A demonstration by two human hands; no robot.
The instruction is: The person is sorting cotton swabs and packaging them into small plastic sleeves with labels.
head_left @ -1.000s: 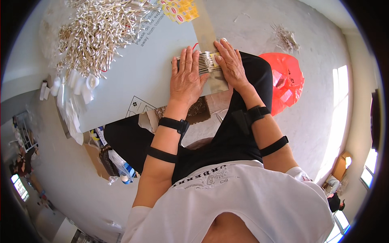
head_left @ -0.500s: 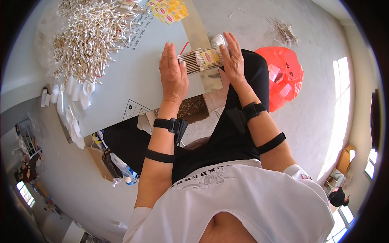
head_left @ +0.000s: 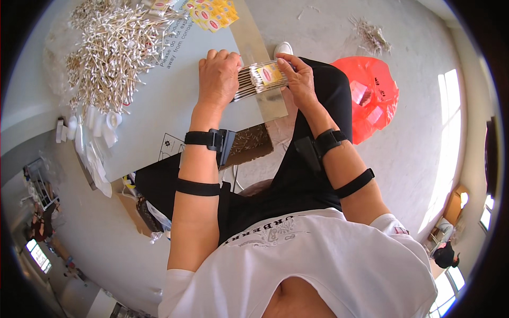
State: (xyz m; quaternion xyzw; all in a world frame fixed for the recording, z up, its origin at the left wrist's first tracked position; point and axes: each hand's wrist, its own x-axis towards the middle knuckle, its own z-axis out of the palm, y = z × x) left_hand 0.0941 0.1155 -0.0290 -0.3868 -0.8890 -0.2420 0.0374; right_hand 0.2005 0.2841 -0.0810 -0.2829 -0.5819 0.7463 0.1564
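A flat pack of cotton swabs [head_left: 261, 80] with a yellow and white label lies level between my hands, above the edge of the table. My right hand [head_left: 301, 85] pinches its right end, thumb on top near the label. At the other end my left hand [head_left: 217, 79] is closed, its fingers curled over the swab ends; the fingertips are hidden. Beyond my left hand, a large heap of loose cotton swabs [head_left: 108, 55] covers the far left of the table. Several yellow labels [head_left: 212, 15] are spread at the table's far edge.
The grey-blue tabletop [head_left: 154, 116] reaches across my left side. Clear plastic bags [head_left: 93, 153] and a white roll [head_left: 113, 120] hang at its left edge. Below the table's near edge stands a box of swabs [head_left: 249, 144]. A red plastic bag [head_left: 371, 100] lies on the floor at right.
My hands were flat with fingers stretched at both ends of the pack. Now the left fingers have curled in and the right hand pinches the pack. The pack has shifted slightly left.
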